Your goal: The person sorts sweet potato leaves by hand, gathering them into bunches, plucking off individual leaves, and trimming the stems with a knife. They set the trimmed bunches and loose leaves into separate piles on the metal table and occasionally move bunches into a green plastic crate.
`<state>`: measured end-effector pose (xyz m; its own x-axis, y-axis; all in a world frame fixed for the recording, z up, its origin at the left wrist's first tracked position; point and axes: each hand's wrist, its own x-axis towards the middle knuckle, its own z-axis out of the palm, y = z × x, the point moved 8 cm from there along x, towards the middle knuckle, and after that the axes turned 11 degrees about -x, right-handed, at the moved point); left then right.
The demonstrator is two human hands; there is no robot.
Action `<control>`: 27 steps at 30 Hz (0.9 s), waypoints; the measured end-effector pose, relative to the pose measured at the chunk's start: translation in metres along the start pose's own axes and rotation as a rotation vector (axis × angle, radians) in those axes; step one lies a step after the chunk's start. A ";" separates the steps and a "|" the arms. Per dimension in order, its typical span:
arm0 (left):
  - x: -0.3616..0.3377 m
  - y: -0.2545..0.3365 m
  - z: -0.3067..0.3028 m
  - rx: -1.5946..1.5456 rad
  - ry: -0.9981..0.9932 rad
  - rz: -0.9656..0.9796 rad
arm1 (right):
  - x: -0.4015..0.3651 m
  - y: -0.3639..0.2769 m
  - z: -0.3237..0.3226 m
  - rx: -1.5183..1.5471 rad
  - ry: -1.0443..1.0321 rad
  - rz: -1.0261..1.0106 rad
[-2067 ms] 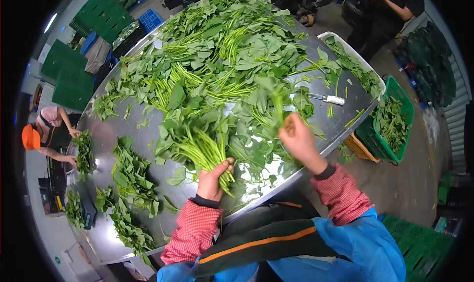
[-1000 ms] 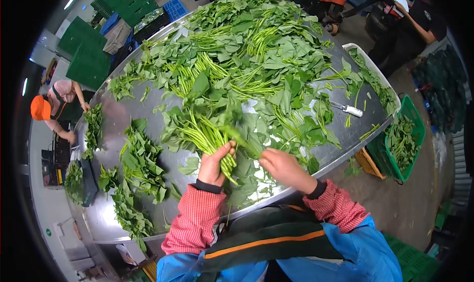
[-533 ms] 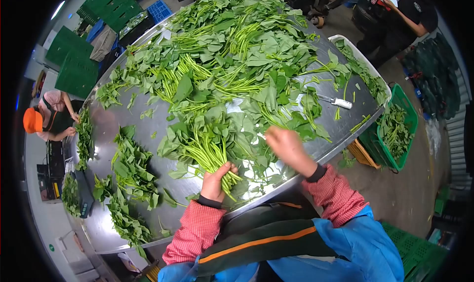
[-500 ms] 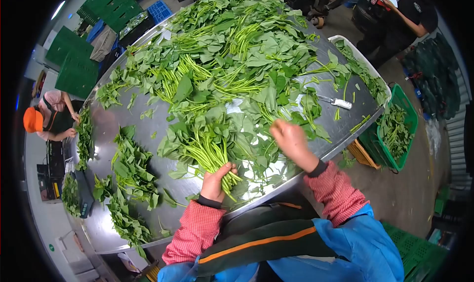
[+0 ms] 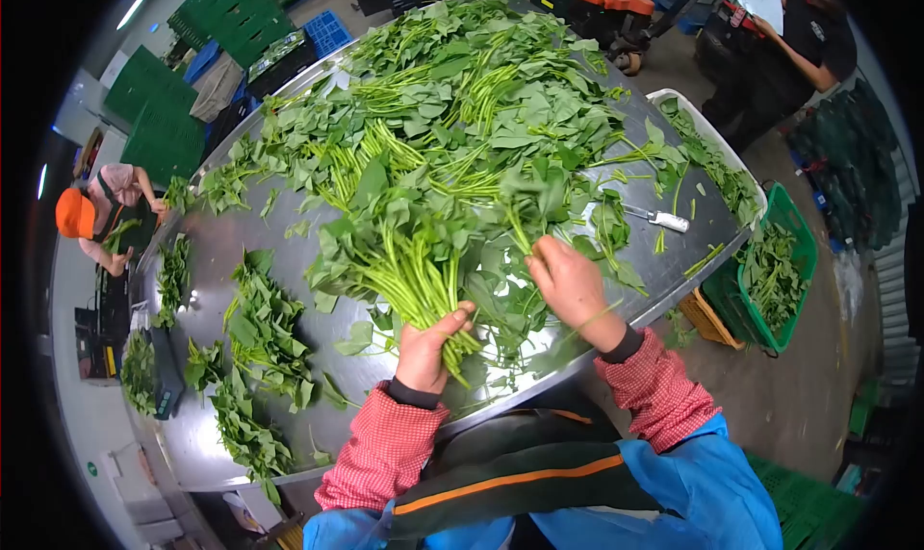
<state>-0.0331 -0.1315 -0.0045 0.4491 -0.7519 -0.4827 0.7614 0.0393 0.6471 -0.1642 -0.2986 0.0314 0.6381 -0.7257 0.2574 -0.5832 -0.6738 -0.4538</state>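
Note:
My left hand (image 5: 430, 350) is closed round the stem ends of a thick bunch of leafy greens (image 5: 409, 271), its leaves pointing away from me over the metal table (image 5: 221, 237). To its right, my right hand (image 5: 568, 285) pinches the stems of a few leafy sprigs (image 5: 529, 204) at the near edge of the large pile (image 5: 452, 98). Loose leaves lie between and below the two hands. A knife with a pale handle (image 5: 668, 222) rests on the table, right of the pile.
Separate bunches (image 5: 265, 329) lie at the left, near a scale (image 5: 166, 372). A co-worker in an orange cap (image 5: 77, 213) handles greens at the far left. A white tub (image 5: 717, 146) and green crate (image 5: 778, 271) hold greens at the right. Another person (image 5: 784, 50) stands behind.
My right hand now has sprigs between its fingers, with their leaves raised from the pile. The bunch in my left hand looks fuller and spreads wider. The co-worker has lifted some greens.

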 end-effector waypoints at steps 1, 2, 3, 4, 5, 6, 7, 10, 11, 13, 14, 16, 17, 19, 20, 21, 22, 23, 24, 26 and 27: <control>0.000 0.003 0.004 0.015 0.001 0.035 | -0.002 -0.008 0.003 -0.037 -0.014 -0.013; 0.001 0.007 0.003 0.036 0.001 0.068 | -0.005 -0.015 0.000 -0.062 0.058 -0.051; 0.003 0.010 0.002 0.055 0.000 0.100 | -0.004 -0.007 0.001 -0.075 0.061 0.026; 0.004 0.018 -0.001 0.097 0.033 0.158 | -0.003 0.003 0.001 -0.089 0.064 0.102; 0.005 0.028 -0.006 0.139 0.066 0.215 | -0.003 0.012 0.001 -0.103 0.066 0.179; 0.007 0.039 -0.016 0.223 0.135 0.302 | -0.002 0.014 -0.004 -0.070 0.100 0.165; 0.008 0.049 -0.024 0.322 0.157 0.345 | 0.000 0.016 -0.010 -0.036 0.134 0.152; 0.009 0.051 -0.026 0.344 0.134 0.310 | -0.005 -0.010 -0.010 0.075 0.201 -0.023; 0.007 0.046 -0.018 0.323 0.125 0.275 | -0.009 -0.028 -0.006 0.114 0.212 -0.110; 0.009 0.026 -0.006 0.214 0.063 0.177 | -0.018 -0.062 0.004 0.139 0.160 -0.252; 0.012 0.014 -0.007 0.156 0.043 0.129 | -0.022 -0.076 0.009 0.163 0.140 -0.306; 0.016 -0.003 -0.006 0.047 -0.011 0.085 | -0.034 -0.092 0.020 0.144 0.080 -0.380; 0.017 -0.005 -0.013 0.052 0.003 0.097 | -0.036 -0.092 0.020 0.140 0.074 -0.382; 0.021 -0.009 -0.023 0.061 0.029 0.124 | -0.037 -0.091 0.017 0.132 0.063 -0.388; 0.021 -0.007 -0.030 0.050 0.084 0.136 | -0.037 -0.088 0.017 0.067 0.007 -0.366; 0.019 -0.001 -0.032 0.022 0.152 0.158 | -0.039 -0.082 0.017 0.047 0.016 -0.332; 0.020 0.007 -0.037 0.008 0.169 0.193 | -0.041 -0.074 0.016 0.026 0.025 -0.297; 0.023 0.016 -0.044 -0.009 0.186 0.231 | -0.043 -0.065 0.014 0.004 0.034 -0.266; 0.025 0.026 -0.051 -0.030 0.175 0.268 | -0.045 -0.055 0.012 -0.020 0.048 -0.218; 0.024 0.043 -0.056 -0.073 0.161 0.256 | -0.055 -0.027 0.029 -0.140 -0.140 -0.172; 0.022 0.047 -0.058 -0.064 0.154 0.258 | -0.057 -0.021 0.033 -0.199 -0.235 -0.147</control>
<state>0.0396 -0.1081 -0.0192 0.6935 -0.6031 -0.3942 0.6385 0.2611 0.7239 -0.1719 -0.2381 -0.0016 0.8078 -0.5820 0.0933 -0.5480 -0.7999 -0.2445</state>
